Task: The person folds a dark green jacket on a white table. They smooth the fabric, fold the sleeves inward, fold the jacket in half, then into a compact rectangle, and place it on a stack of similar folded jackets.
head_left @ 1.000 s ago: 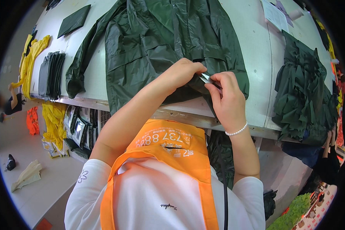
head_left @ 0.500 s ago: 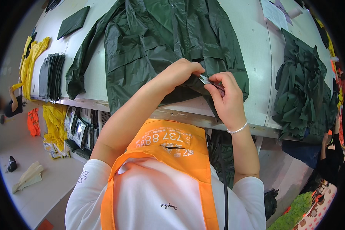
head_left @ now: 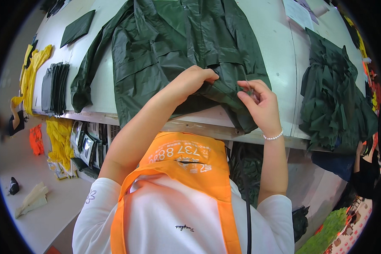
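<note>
A dark green raincoat jacket (head_left: 152,55) lies spread over the white table, its lower hem toward me. My left hand (head_left: 197,80) pinches the front edge of the jacket near the hem, fingers closed on the fabric. Just to the right, my right hand (head_left: 260,101) is curled, thumb and forefinger close together, over the jacket's lower right corner. Small thread snips (head_left: 252,94) with a shiny metal part sit in its grip, mostly hidden by the fingers.
Folded dark green pieces (head_left: 55,89) stand in a row at the left, near a flat dark packet (head_left: 78,28) and yellow garments (head_left: 36,72). A heap of dark green fabric (head_left: 332,93) hangs over the table's right edge. A paper sheet (head_left: 298,13) lies far right.
My right hand has moved right and slightly down, away from my left hand, taking the snips off the fabric edge. The jacket's lower right corner now shows more. My left hand keeps its pinch.
</note>
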Demonstrator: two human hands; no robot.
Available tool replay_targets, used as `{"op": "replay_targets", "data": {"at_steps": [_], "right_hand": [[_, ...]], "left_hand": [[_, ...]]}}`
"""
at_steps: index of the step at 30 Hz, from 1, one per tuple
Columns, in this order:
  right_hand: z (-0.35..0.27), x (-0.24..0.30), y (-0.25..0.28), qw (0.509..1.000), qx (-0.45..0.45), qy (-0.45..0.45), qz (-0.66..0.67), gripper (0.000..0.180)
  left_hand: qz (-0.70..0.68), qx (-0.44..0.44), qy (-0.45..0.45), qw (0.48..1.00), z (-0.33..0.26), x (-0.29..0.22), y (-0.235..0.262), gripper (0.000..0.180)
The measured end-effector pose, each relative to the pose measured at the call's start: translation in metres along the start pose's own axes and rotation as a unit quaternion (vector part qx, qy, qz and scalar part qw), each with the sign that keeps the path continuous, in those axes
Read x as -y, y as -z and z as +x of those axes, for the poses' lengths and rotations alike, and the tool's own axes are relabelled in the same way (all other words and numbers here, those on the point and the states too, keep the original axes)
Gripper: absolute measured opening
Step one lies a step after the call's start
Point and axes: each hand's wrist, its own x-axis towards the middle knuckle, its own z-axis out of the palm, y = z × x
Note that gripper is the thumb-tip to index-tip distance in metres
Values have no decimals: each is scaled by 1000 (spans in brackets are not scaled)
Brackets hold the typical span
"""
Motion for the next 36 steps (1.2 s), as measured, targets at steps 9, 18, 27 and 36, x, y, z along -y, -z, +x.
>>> {"op": "replay_targets", "data": {"at_steps": [9, 18, 27, 36], "right_hand": [[-5, -21, 12, 999, -30, 10, -7, 9], [-226, -148, 69, 796, 378, -315, -352, 22], [-108, -124, 38, 913, -205, -12, -353, 37], [-47, -149, 34, 986, -137, -49, 81, 10]], "left_hand": [[46, -19, -47, 998, -15, 9, 5, 28], [460, 30, -326, 826, -23, 161, 63, 24], [527, 6, -154, 836, -36, 176, 80, 28], [515, -126, -280, 800, -50, 96, 26, 36]]}}
